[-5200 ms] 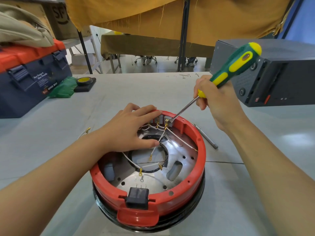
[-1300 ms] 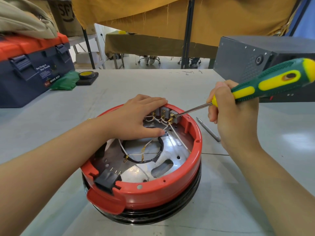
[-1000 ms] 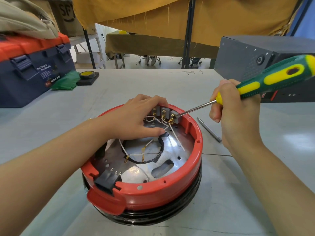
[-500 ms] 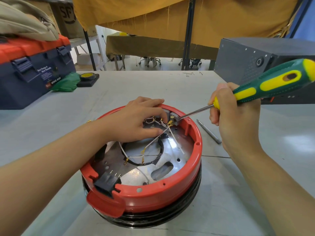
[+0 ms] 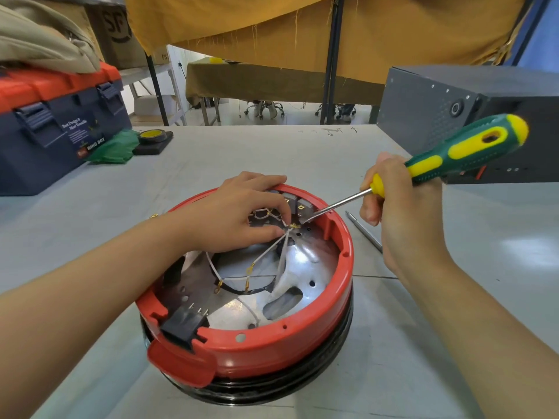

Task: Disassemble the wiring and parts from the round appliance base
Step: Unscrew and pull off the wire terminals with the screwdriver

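The round appliance base (image 5: 272, 349), red rim over a black ring, stands upside down on the grey table. Inside it are a shiny metal plate, thin white wires (image 5: 266, 252) with gold terminals, and a black plug socket (image 5: 183, 326) at the near rim. My left hand (image 5: 239, 216) reaches inside at the far rim, its thumb and fingers pinching the white wires by the grey terminal blocks (image 5: 298, 205). My right hand (image 5: 396, 204) grips a green and yellow screwdriver (image 5: 447, 157); its tip sits beside the terminal blocks.
A thin metal rod (image 5: 364, 232) lies on the table right of the base. A dark grey box (image 5: 472, 116) stands at the back right. At the left are a blue and red toolbox (image 5: 57, 125), a green cloth (image 5: 116, 146) and a tape roll (image 5: 151, 136).
My left hand has pulled the white wires away from the terminal blocks toward the middle. The screwdriver tip has stayed at the blocks while its handle shifted slightly.
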Tool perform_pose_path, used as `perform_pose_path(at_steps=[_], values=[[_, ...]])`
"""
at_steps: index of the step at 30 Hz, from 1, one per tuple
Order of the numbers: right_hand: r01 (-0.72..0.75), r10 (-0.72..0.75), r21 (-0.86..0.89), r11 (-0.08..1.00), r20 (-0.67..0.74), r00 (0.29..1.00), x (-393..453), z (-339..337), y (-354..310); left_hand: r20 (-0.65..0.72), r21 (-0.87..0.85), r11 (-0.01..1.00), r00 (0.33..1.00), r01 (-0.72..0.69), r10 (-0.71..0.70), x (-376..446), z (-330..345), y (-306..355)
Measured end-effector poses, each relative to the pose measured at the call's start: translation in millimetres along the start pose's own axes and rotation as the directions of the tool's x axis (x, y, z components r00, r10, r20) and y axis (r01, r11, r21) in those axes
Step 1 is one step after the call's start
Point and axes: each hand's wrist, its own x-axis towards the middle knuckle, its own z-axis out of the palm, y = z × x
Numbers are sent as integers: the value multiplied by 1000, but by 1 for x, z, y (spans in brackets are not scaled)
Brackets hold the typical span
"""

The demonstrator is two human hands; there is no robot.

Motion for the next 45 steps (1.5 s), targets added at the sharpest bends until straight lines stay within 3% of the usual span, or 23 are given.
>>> perform_pose_path(at_steps=[9, 14, 18, 26, 37, 45], values=[[21, -16, 115, 993, -47, 999, 5, -5, -7, -14, -38, 999, 1000, 1, -2, 0, -4, 2], [19, -11, 139, 990, -54, 998, 4, -2, -9, -196, -105, 991, 975, 84, -104, 2, -6, 0], [45, -43, 106, 993, -27, 999, 3, -1, -8, -163, 71, 983, 974, 170, -156, 3, -1, -3], [86, -87, 32, 996, 7, 996, 3, -2, -14, 1, 372, 923, 994, 101, -109, 2, -10, 4], [195, -193, -116, 974, 27, 981, 2, -4, -16, 10, 156, 987, 999, 33, -35, 7, 0, 11], [304, -280, -243, 921, 130, 951, -2, -6, -12, -108, 99, 994, 994, 46, -35, 6, 8, 11]])
